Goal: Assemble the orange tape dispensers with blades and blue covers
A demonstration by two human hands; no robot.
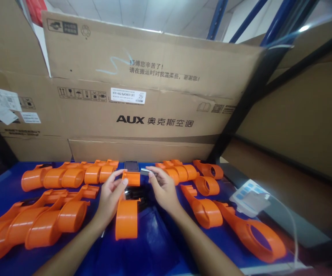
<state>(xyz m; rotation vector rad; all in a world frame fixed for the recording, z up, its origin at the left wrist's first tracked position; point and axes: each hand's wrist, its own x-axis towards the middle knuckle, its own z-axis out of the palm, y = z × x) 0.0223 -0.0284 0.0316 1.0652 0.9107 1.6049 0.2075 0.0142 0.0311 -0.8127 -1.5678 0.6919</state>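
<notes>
My left hand is closed on an orange plastic part, which has a short sleeve at its far end and a wide ring hanging toward me. Between the thumb and fingers of my right hand is a small silvery metal piece, its exact kind unclear. The metal piece points left, close to the sleeve's right end, with a narrow gap between them. Behind the held part, some black objects lie on the blue surface, partly hidden.
Rows of similar orange parts lie at left, with more orange parts at right. A phone-like dark device lies behind my hands. A white box with a cable stands at right. Large cardboard walls the back.
</notes>
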